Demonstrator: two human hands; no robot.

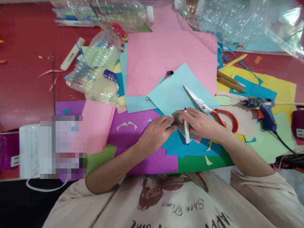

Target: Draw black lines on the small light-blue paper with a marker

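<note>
While gripping white pen [186, 131], right hand [199, 123] pins light-blue sheet [177, 91]; left hand [156, 133], apparently empty-fingered, steadies edge at nine o'clock; pressing flat advisable.

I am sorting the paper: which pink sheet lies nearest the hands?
The smaller pink paper sheet, beside the left hand; the large pink paper sheet lies farther up the table.

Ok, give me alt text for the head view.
Right hand holds a white marker while left hand presses the light blue paper, with red-handled scissors resting on it. A blue glue gun lies right, plastic bottles left.
</note>
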